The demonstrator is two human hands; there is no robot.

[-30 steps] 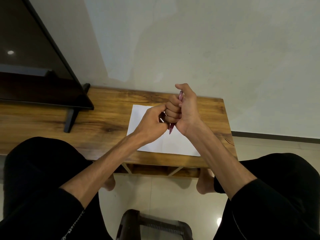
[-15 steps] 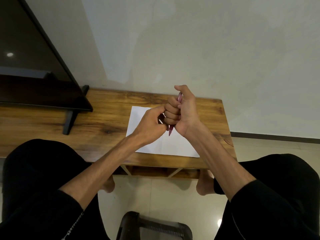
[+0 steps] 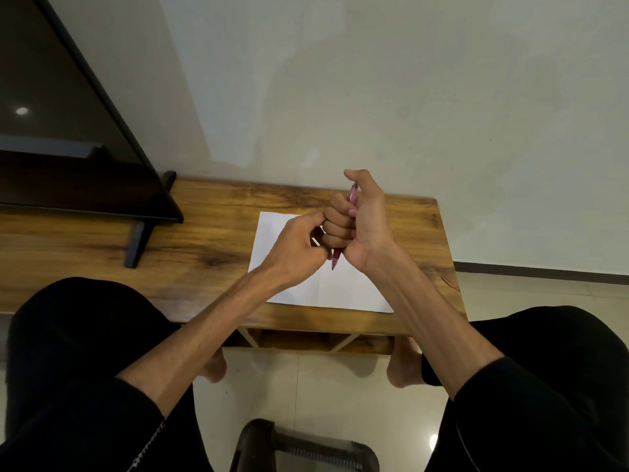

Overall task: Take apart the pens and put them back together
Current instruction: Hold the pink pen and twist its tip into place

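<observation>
Pen [image 3: 352, 198]: pink-red, see-through barrel, held above the sheet of paper and not touching it. Long axis close to upright in the view, leaning slightly. Tip end points down and towards the person, showing below the fist; the other end points up and away, showing beside the thumb. The middle of the barrel is hidden inside the fist.
Right hand [image 3: 360, 223]: fingers curled tight round the pen in a fist, thumb raised above the upper end of the barrel.
Left hand [image 3: 295, 248]: fingers curled, knuckles up, pressed against the fingers of the right hand. A small pale part shows at its fingertips beside the fist; what it is cannot be told, nor whether the fingertips pinch it.
Paper [image 3: 343, 291]: one white sheet, flat on the tabletop under both hands, its near edge close to the near edge of the tabletop.
Tabletop [image 3: 218, 247]: wood with a strong grain, set against a pale wall.
Screen [image 3: 58, 137]: large dark flat panel on a black foot, standing on the left part of the tabletop, well apart from the paper.
Person: seated, black sleeves pushed up, black-clad knees on either side, bare feet on the pale floor under the tabletop.
</observation>
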